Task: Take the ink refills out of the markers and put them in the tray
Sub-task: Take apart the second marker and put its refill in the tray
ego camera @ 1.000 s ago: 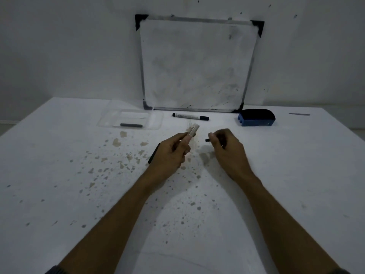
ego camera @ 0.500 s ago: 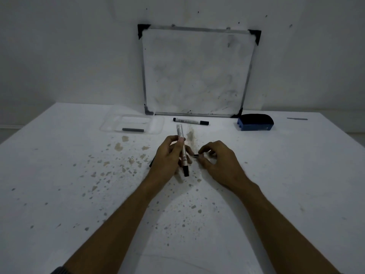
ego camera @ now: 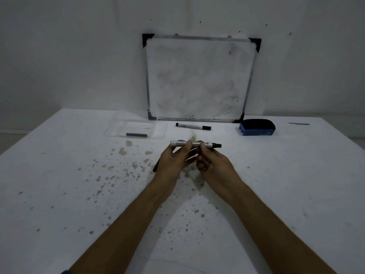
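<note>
A white marker [ego camera: 194, 144] with a black tip on its right end lies level above the table, gripped by both hands. My left hand [ego camera: 175, 162] pinches its left half and my right hand [ego camera: 210, 160] pinches its right half near the tip. A clear plastic tray [ego camera: 158, 129] sits at the back left with one dark grey ink refill [ego camera: 136, 135] in it. A second marker [ego camera: 193, 126] lies on the table in front of the whiteboard. A thin black piece [ego camera: 155, 167] shows on the table just left of my left hand, partly hidden.
A whiteboard [ego camera: 199, 80] leans on the wall at the back. A blue eraser [ego camera: 256, 127] sits to its right, with a thin grey strip [ego camera: 298, 124] beyond it. The white table [ego camera: 79, 194] is speckled with stains.
The marker has turned from upright in my left hand to level. My right hand has closed on its tip end, so both hands now grip it.
</note>
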Available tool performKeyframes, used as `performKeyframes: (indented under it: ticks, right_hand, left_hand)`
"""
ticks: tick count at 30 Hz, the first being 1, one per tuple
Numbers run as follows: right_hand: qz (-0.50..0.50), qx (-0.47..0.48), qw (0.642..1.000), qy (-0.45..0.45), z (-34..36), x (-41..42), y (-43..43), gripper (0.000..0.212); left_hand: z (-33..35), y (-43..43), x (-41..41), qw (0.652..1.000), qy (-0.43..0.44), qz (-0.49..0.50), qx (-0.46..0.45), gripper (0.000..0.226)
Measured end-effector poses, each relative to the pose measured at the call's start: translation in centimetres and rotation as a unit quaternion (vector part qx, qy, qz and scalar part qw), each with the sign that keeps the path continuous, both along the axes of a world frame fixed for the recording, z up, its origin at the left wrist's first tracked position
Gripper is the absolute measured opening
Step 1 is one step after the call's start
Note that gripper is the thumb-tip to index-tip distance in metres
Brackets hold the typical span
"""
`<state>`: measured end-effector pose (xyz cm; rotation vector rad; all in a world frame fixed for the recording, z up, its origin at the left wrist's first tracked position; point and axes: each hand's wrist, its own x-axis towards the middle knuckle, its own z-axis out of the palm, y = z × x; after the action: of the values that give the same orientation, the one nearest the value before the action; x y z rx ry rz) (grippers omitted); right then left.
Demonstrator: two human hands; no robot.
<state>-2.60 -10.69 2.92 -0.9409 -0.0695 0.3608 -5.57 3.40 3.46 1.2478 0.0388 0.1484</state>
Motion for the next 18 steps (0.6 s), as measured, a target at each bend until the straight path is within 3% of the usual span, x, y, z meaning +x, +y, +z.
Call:
performKeyframes:
  ticks: [3, 5, 7, 11, 14, 16, 18]
  right_hand:
    - [-0.026, -0.01, 1.0, -0.003, 0.4, 0.2, -0.5, 0.037]
    - [-0.072, -0.109, 0.989, -0.068, 0.8, 0.1, -0.9, 0.032]
    - [-0.13, -0.248, 0.943, -0.178, 1.3, 0.0, -1.3, 0.029]
    - [-0.187, -0.32, 0.865, -0.339, 2.6, -0.8, -1.2, 0.026]
    - [-0.156, -0.367, 0.819, -0.412, 1.6, -2.2, 0.1, 0.02]
    - [-0.108, -0.433, 0.784, -0.431, 0.4, -2.6, 1.3, 0.02]
    - [-0.101, -0.443, 0.789, -0.413, 0.2, -2.5, 1.7, 0.015]
  left_hand:
    - [0.6, 0.2, -0.1, 0.992, 0.037, -0.051, -0.11, 0.072]
    - [0.2, 0.5, 0.0, 0.961, 0.1, -0.081, -0.246, 0.082]
    - [-0.2, 0.8, 0.2, 0.926, 0.147, -0.104, -0.331, 0.079]
    - [-0.2, 1.2, 0.6, 0.914, 0.182, -0.132, -0.339, 0.066]
    - [0.0, 1.1, 0.5, 0.909, 0.194, -0.152, -0.336, 0.058]
    - [-0.2, 1.4, 0.6, 0.905, 0.203, -0.148, -0.344, 0.053]
    - [-0.3, 1.8, 0.9, 0.908, 0.197, -0.128, -0.346, 0.05]
